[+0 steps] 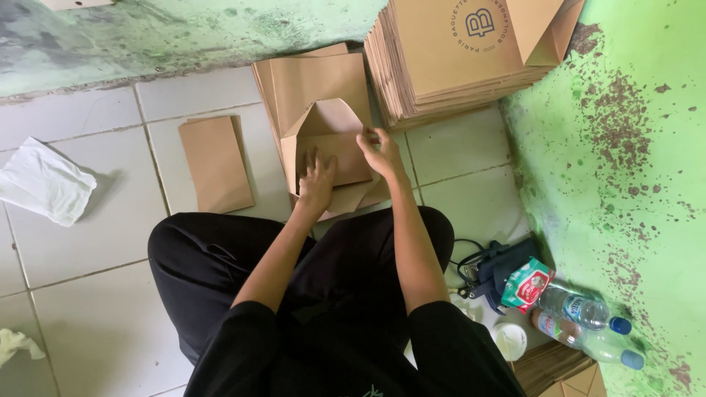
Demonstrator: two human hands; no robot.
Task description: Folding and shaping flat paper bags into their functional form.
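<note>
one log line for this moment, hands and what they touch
left hand: pressing inside brown paper box | right hand: pinching box's right flap | flat box stack: behind | floor: white tiles

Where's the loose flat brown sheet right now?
The flat sheet lies on the floor tiles, left of the half-folded box, with the white cloth farther left.

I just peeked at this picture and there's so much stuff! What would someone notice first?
First, the two hands in the middle: the left hand presses flat inside a half-folded brown paper box on the white tile floor, while the right hand pinches its right edge. Next, the tall stack of flat brown cardboard sheets behind it, against the peeling green wall. Two plastic water bottles lie at the lower right.
</note>
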